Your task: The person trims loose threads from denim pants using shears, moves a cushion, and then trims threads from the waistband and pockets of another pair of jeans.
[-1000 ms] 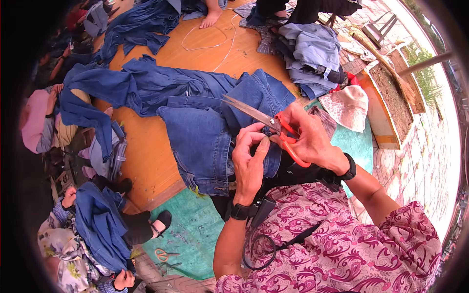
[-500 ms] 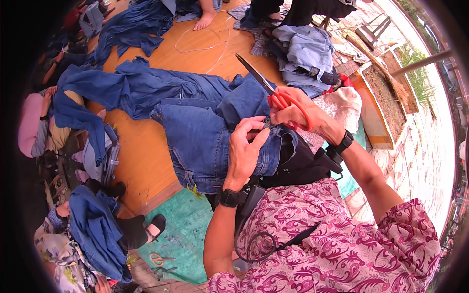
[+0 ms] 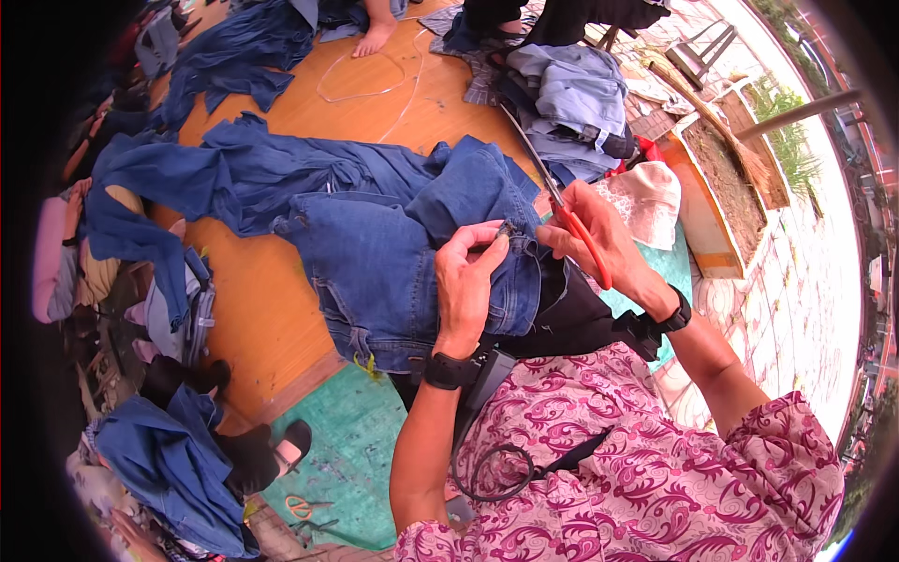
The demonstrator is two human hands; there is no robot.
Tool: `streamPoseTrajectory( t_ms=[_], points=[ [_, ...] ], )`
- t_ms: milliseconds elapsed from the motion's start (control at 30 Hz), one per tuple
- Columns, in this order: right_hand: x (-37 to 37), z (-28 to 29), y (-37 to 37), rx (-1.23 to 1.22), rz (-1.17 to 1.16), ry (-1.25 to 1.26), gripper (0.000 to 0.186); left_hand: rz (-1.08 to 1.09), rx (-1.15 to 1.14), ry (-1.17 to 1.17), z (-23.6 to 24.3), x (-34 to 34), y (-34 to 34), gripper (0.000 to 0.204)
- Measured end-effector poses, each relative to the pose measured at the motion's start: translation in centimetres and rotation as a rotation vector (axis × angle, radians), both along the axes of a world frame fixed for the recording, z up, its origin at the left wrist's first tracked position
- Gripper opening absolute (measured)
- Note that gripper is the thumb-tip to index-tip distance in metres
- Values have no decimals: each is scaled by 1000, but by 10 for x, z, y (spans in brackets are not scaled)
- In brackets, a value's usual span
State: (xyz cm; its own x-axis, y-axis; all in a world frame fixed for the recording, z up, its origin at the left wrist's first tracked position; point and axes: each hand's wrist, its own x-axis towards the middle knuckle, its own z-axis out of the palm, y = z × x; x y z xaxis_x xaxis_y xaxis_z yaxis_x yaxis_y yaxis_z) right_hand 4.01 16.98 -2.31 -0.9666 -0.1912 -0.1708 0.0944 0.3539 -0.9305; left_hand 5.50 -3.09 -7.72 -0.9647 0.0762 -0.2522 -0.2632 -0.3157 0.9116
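A pair of dark blue jeans (image 3: pixel 375 272) lies spread over an orange wooden board, its waistband pulled toward me. My left hand (image 3: pixel 468 281) pinches the waistband edge between thumb and fingers. My right hand (image 3: pixel 595 234) holds red-handled scissors (image 3: pixel 552 201), blades closed and pointing up and away from the cloth. Both hands sit close together over the waistband. A black wristband is on each wrist.
More denim pieces (image 3: pixel 234 56) lie at the back, with a light blue pile (image 3: pixel 571 94) at the right. A person's bare foot (image 3: pixel 375 37) rests on the board. A white cap (image 3: pixel 646 197) lies nearby. Small orange scissors (image 3: pixel 300 506) lie on green matting.
The scissors have swung from lying across the cloth to pointing upward, away from it. My left hand has stayed pinched on the waistband, and the jeans have shifted slightly toward me.
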Motion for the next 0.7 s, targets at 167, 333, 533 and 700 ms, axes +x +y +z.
streamPoseTrajectory(
  t_ms=[167, 333, 533, 700],
  points=[
    [38, 15, 4, 453, 174, 139, 40, 50, -34, 99, -3, 6, 13, 16],
    [53, 28, 5, 630, 110, 301, 42, 53, -58, 109, -3, 10, 21, 15],
    [59, 9, 14, 756, 82, 189, 37, 64, -50, 141, -4, 11, 23, 16],
    [61, 6, 7, 827, 100, 283, 37, 83, -102, 110, 0, 14, 26, 15]
  ],
)
